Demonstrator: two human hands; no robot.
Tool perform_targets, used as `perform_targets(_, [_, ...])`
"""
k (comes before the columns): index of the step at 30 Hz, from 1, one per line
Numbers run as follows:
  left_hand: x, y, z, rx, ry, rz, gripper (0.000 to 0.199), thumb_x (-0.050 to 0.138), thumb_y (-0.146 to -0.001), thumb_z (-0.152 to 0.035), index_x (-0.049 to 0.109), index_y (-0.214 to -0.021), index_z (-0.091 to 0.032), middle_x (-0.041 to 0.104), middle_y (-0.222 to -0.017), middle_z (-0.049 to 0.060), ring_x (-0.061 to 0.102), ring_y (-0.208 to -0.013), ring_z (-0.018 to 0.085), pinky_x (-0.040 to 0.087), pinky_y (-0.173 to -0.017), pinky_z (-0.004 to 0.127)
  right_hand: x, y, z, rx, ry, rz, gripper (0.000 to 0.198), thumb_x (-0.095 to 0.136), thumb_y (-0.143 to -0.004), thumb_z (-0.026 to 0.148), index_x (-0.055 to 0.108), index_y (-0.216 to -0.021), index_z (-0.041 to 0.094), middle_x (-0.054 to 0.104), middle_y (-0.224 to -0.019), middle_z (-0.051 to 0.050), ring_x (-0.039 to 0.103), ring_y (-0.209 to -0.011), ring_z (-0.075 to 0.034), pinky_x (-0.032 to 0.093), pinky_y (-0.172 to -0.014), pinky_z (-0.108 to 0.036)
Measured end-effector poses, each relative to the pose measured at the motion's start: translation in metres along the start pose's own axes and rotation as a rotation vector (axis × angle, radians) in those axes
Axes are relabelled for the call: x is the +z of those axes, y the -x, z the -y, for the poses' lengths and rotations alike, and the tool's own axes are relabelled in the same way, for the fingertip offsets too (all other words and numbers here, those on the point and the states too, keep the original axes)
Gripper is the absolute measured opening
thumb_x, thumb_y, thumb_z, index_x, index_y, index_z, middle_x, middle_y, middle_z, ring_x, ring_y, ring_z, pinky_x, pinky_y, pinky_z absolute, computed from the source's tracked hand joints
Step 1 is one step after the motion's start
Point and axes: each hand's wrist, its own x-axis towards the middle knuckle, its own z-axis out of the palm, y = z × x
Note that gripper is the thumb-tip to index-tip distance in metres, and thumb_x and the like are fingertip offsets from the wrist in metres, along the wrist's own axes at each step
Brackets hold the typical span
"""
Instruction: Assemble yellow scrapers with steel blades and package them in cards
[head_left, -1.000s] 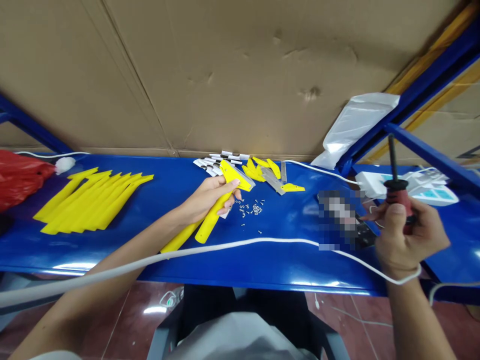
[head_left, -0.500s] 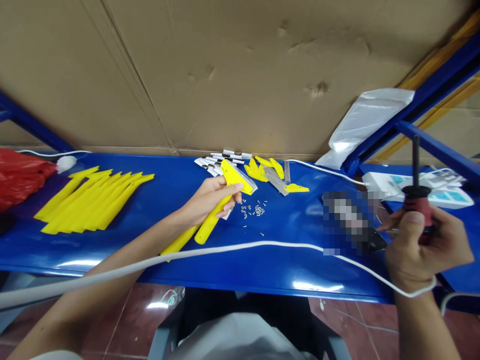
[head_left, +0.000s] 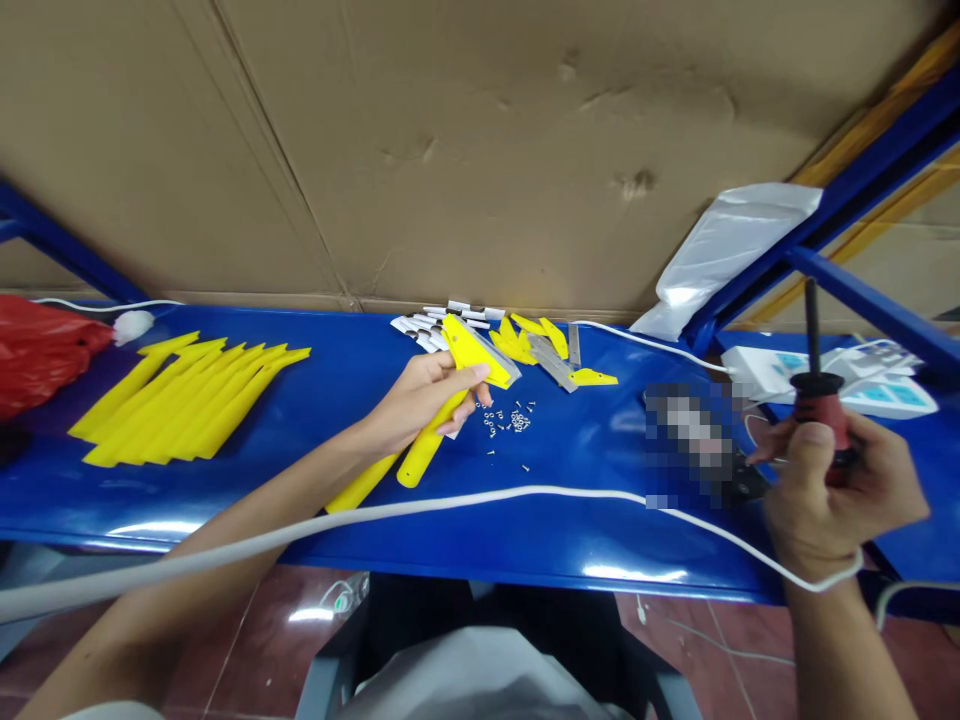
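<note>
I have the left hand pinching the yellow scraper over the blue table, thumb across it, seemingly for steadiness, while at right the right hand wraps the screwdriver shaft-up, well apart from the loose screws.

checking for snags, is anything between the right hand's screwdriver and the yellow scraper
Nothing visible stands between the screwdriver in the right hand and the yellow scraper in the left hand; the white cable shows below that line.
</note>
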Motion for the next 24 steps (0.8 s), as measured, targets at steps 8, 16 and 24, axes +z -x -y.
perform_targets(8, [0.0022, 0.0033, 0.0026, 0.108, 0.081, 0.049, 0.023, 0.078, -0.103, -0.036, 0.067, -0.099, -0.016, 0.072, -0.085, 0.003, 0.055, -0.052, 0.006, 0.042, -0.046, 0.021, 0.0025, -0.0024, 0.0066, -0.181, -0.109, -0.051, 0.036, 0.073, -0.093, 0.048, 0.084, -0.112, 0.020, 0.071, -0.066, -0.007, 0.065, -0.050, -0.026, 0.048, -0.054, -0.040])
perform_targets(16, [-0.0016, 0.0004, 0.0051, 0.088, 0.074, 0.030, 0.023, 0.079, -0.103, -0.036, 0.069, -0.098, -0.016, 0.071, -0.087, 0.004, 0.055, -0.053, 0.007, 0.042, -0.045, 0.020, 0.0012, -0.0013, 0.0065, -0.146, -0.091, -0.037, 0.038, 0.072, -0.092, 0.050, 0.083, -0.109, 0.019, 0.071, -0.065, -0.006, 0.066, -0.051, -0.026, 0.050, -0.055, -0.040])
perform_targets(24, [-0.0040, -0.0006, 0.0061, 0.067, 0.035, 0.011, 0.029, 0.076, -0.105, -0.040, 0.071, -0.090, -0.015, 0.064, -0.071, 0.000, 0.051, -0.048, 0.007, 0.040, -0.044, 0.019, 0.0035, 0.0001, 0.0057, -0.076, -0.107, 0.046, 0.043, 0.073, -0.092, 0.053, 0.081, -0.118, 0.019, 0.074, -0.070, -0.004, 0.070, -0.056, -0.025, 0.056, -0.061, -0.041])
